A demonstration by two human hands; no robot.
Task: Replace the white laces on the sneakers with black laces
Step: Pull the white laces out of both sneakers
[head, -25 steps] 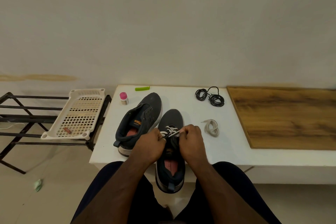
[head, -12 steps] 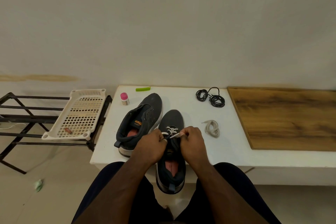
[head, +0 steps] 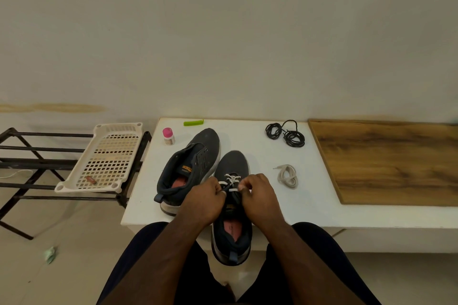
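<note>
Two dark sneakers stand on the white table [head: 309, 208]. The left sneaker [head: 193, 166] has no lace. The right sneaker [head: 233, 205] hangs over the front edge and still carries a white lace [head: 231, 181] in its upper eyelets. My left hand [head: 204, 199] and my right hand [head: 259, 195] each pinch that lace over the sneaker's tongue. A loose white lace [head: 287, 176] lies to the right. Coiled black laces [head: 285, 133] lie at the back of the table.
A small pink-capped bottle [head: 168, 136] and a green clip [head: 193, 122] sit at the back left. A wooden board [head: 389, 161] covers the table's right part. A white perforated tray [head: 106, 158] rests on a black metal rack [head: 32, 163] to the left.
Both hands stay over the right sneaker; my fingers have worked slightly along the white lace. Nothing else has moved.
</note>
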